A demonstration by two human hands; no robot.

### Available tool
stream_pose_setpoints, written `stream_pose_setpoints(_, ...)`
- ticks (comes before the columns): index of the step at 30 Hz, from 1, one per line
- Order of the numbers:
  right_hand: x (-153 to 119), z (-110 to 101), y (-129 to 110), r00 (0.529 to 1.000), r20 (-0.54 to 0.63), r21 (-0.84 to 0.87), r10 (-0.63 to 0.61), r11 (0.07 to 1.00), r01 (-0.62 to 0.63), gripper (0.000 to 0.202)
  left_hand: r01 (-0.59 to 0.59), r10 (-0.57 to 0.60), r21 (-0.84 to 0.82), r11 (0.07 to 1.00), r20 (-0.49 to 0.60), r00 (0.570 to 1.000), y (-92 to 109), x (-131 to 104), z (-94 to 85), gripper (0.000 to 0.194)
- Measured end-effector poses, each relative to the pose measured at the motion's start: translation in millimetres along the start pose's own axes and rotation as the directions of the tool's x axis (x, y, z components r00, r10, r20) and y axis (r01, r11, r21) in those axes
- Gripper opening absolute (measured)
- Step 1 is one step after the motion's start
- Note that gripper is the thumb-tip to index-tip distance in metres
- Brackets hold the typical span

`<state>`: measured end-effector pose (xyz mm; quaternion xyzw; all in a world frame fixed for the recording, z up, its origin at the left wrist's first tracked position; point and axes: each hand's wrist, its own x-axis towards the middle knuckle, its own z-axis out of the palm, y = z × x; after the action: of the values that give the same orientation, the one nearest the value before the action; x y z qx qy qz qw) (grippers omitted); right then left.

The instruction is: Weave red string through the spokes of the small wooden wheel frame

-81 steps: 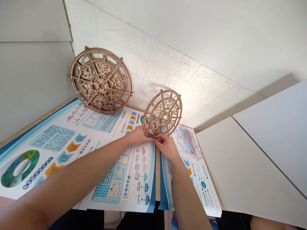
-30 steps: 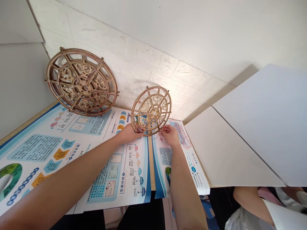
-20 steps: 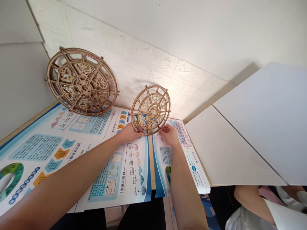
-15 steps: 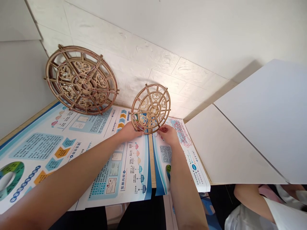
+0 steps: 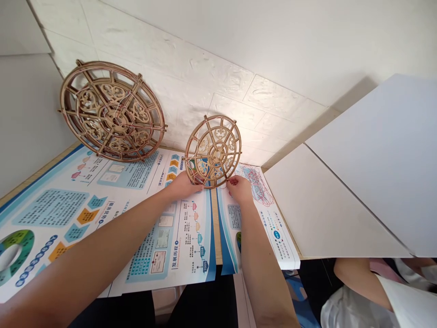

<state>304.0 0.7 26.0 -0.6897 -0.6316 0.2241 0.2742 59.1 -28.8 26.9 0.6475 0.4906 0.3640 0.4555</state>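
Evidently two-handed: disc held right of stack

Disc tilted near upright. Left hand, nearer the stack, pinches its low rim, thumb in front, other fingers hidden. Right hand, farther from the stack, has fingertips pressed together by the rim; cannot tell on what.

Single view, head-worn, looking forward and steeply down over two bare forearms, which enter from the lower edges. Frame centre falls near the smaller round, brown, openwork disc, within the forearms' reach. Blue-and-white printed paper sheets occupy the lower field; white brick-patterned wall backs the upper.
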Motion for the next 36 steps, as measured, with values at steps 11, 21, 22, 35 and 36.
stream_pose_setpoints(11, -5, -9, -2, 0.995, 0.072, 0.047, -0.072, 0.997, 0.068, 0.009, 0.007, -0.007, 0.033, 0.999, -0.005, 1.0, 2, -2, -0.5, 0.024)
stream_pose_setpoints(21, -5, -8, -6, 0.994, 0.048, -0.043, -0.094, 0.994, 0.097, 0.012, -0.012, 0.01, 0.076, 0.997, 0.019, 1.0, 2, -2, -0.2, 0.017)
stream_pose_setpoints(22, -5, -8, -8, 0.995, 0.047, -0.034, -0.082, 0.996, 0.084, 0.012, -0.025, 0.023, 0.095, 0.995, 0.022, 0.999, 2, -2, -0.4, 0.015)
stream_pose_setpoints(35, -6, -10, -10, 0.998, -0.027, 0.001, -0.058, 0.998, 0.059, 0.008, -0.019, 0.016, 0.097, 0.995, 0.04, 0.999, 8, -5, -4.1, 0.02)
stream_pose_setpoints(36, -6, -9, -9, 0.998, -0.024, -0.001, -0.054, 0.999, 0.054, 0.009, -0.003, -0.001, 0.096, 0.995, 0.04, 0.999, 10, -6, -4.4, 0.02)
